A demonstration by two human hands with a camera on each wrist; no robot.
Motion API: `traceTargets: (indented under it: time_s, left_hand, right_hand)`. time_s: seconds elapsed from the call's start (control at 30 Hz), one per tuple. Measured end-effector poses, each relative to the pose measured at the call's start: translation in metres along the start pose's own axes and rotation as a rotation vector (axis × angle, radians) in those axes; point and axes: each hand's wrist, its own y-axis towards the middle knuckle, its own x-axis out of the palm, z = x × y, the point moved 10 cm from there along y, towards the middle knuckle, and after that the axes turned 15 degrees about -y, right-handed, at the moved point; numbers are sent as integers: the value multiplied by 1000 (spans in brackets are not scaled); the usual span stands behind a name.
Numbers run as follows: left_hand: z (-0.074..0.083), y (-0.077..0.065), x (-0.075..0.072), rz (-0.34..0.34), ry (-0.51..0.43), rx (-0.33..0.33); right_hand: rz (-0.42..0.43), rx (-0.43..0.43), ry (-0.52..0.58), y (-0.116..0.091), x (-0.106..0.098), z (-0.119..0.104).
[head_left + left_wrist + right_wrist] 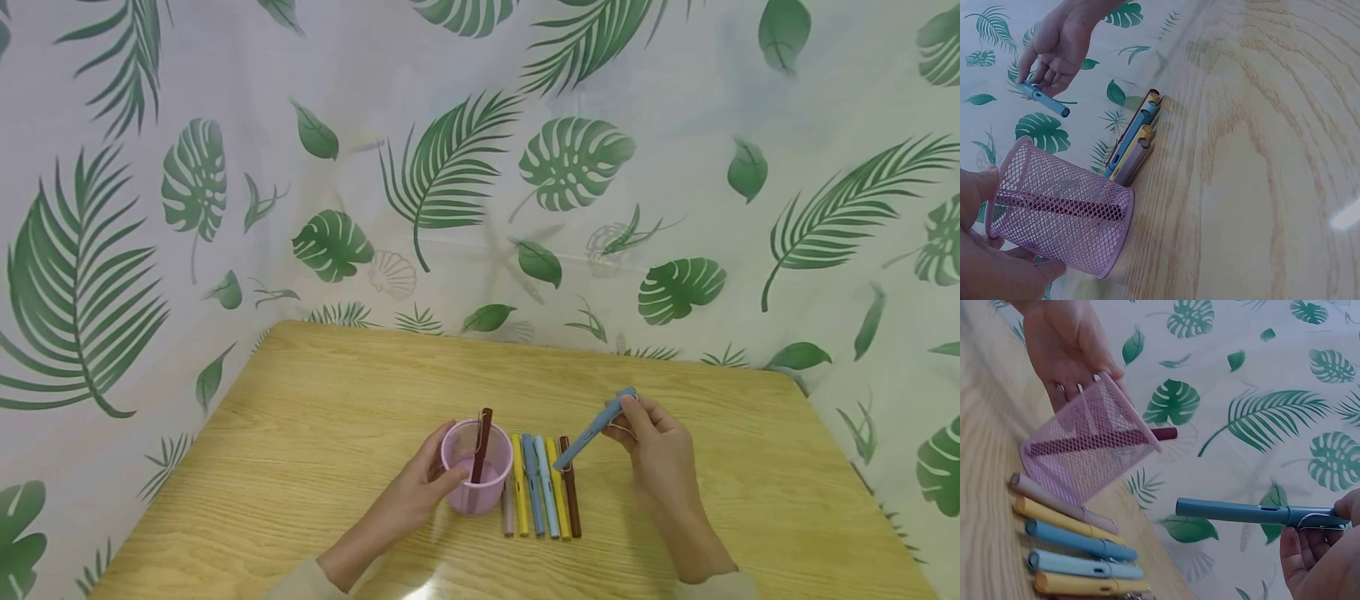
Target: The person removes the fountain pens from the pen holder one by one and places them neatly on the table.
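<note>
My left hand (420, 483) grips the pink mesh pen cup (1063, 212) around its side, thumb over the rim. Inside leans a dark red pen (482, 446), its clip end poking above the rim. My right hand (663, 450) pinches a blue pen (1235, 511) near its clip end, in the air above the table, its other end slanting down to the left. Below it, right of the cup, several pens lie side by side: a greyish one (1063, 503), yellow ones (520, 483), a blue one (533, 483), a light blue one (547, 487) and a dark red one (572, 492).
The wooden table (322, 417) carries the cup and the row of pens. Behind it and to its sides hangs a white cloth (465, 250) printed with green leaves. A bright glare spot shows near the table's front.
</note>
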Motion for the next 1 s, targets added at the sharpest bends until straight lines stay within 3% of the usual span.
traceTargets:
  time_s: [0.6,0.8,1.0]
  left_hand:
    - [-1,-1,-1,13,25,-17]
    - [0,-1,-1,16,30,-18]
    - [-1,-1,-1,14,28,-17]
  right_hand:
    - [11,-2,-18,6,-76,1]
    - [28,8,-32,7,-89,4]
    - [-28,1,-114,9,-87,8]
